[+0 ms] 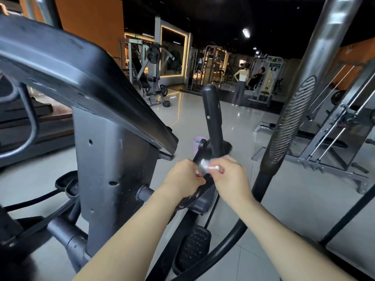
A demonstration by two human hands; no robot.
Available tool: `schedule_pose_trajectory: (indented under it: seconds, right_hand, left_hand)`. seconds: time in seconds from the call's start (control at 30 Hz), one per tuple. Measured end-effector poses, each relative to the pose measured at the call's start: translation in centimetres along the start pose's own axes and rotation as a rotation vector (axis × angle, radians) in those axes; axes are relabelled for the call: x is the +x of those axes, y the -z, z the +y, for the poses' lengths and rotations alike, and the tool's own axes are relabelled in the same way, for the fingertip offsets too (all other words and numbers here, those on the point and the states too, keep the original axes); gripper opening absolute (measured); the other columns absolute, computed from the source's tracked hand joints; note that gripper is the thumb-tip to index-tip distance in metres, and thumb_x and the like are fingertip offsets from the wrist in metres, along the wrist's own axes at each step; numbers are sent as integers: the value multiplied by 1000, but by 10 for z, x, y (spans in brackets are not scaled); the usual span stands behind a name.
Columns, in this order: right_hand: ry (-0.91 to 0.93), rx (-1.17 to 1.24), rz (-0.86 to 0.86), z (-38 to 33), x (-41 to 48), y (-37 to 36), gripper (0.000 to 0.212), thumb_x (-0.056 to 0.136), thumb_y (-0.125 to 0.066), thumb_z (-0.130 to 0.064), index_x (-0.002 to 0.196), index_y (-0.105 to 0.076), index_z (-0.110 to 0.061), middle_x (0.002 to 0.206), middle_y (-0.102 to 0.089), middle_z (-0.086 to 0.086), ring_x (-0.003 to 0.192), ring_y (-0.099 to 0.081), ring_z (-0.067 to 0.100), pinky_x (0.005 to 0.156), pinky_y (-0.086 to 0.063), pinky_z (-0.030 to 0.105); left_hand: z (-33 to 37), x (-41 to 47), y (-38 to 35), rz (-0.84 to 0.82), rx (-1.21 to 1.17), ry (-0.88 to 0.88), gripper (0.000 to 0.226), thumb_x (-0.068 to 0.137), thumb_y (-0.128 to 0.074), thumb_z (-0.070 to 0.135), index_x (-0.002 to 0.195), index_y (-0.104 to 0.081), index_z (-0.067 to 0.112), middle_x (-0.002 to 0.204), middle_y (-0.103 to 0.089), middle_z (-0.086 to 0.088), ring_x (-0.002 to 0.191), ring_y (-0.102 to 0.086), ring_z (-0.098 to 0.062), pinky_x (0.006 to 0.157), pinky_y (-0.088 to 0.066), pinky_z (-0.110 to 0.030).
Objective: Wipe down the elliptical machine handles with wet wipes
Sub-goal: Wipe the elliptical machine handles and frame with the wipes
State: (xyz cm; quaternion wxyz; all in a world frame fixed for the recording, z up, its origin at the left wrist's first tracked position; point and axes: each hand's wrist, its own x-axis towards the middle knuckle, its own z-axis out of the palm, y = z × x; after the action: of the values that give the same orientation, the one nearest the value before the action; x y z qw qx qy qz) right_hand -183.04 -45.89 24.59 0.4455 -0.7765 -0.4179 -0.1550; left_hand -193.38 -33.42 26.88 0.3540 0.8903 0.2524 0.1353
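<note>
1. Elliptical handle [212,118], the short black upright grip, stood mid-scene, just right of the machine's console [81,65] and left of the long swing arm [292,120] with its ribbed grip.
2. The wet wipe [207,166] was bunched against the foot of that handle, between the person's two hands.
3. The right hand [231,177] pinched the wipe between thumb and curled fingers. The left hand [183,178] also had its fingers curled, with a white scrap at the fingertips that looked like an edge of the same wipe.
4. The wipe looked light, limp and damp, and seemed likely to bunch or tear if pulled tight. It would probably work best folded into a pad and wrapped around the shaft.
5. The handle looked rigid, fixed and smooth. It should take firm pressure, though it may turn slick once wet, so a full wrap-around grip low on the shaft looked the surest hold.
6. The handle's upper length and the swing arm appeared not yet wiped.
7. A lilac cup [197,141] sat just beyond the handle's base, a pedal [194,248] lay nearer, and two people [242,82] stood at far machines.
</note>
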Motion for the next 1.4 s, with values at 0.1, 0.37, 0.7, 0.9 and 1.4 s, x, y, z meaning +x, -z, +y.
schedule_pose_trajectory:
  seconds: [0.1, 0.37, 0.7, 0.9, 1.4]
  right_hand:
    - [148, -10, 170, -9, 14, 10, 16, 90, -68, 3, 89, -79, -9, 98, -71, -3, 94, -65, 19, 82, -51, 28]
    - [121, -16, 66, 18, -24, -9, 16, 96, -66, -4, 91, -77, -14, 95, -72, -3, 97, -56, 18, 90, -46, 26]
    - [-255, 263, 171, 10, -34, -10, 22, 92, -62, -4, 90, -65, -26, 106, -62, -4, 96, -62, 7, 86, -53, 35]
    - [-242, 310, 247, 12, -48, -31, 10, 91, -74, -11, 90, -79, -20, 110, -55, -7, 100, -61, 10, 81, -49, 16]
    - [-298, 392, 325, 15, -43, -36, 15, 92, -62, -1, 91, -72, -12, 107, -54, 0, 94, -55, -3, 85, -36, 3]
  left_hand:
    - [-3, -3, 6, 1, 44, -17, 18, 85, -70, 20, 86, -73, 2, 80, -70, -16, 68, -55, -25, 63, -49, -30]
    - [-16, -26, 14, 26, 161, 1, 16, 87, -64, 20, 82, -75, 9, 88, -76, -13, 76, -67, -31, 64, -55, -34]
    - [-27, -58, 15, 168, 263, 70, 6, 89, -70, 34, 86, -73, 30, 77, -65, 11, 60, -60, -13, 56, -49, -26]
    - [-33, -68, 12, 209, 245, 86, 11, 90, -72, 33, 82, -77, 28, 87, -72, 8, 81, -68, -16, 74, -59, -35]
    - [-32, -67, 10, 228, 224, 105, 9, 86, -76, 31, 77, -78, 30, 79, -69, 16, 71, -63, 0, 60, -49, -21]
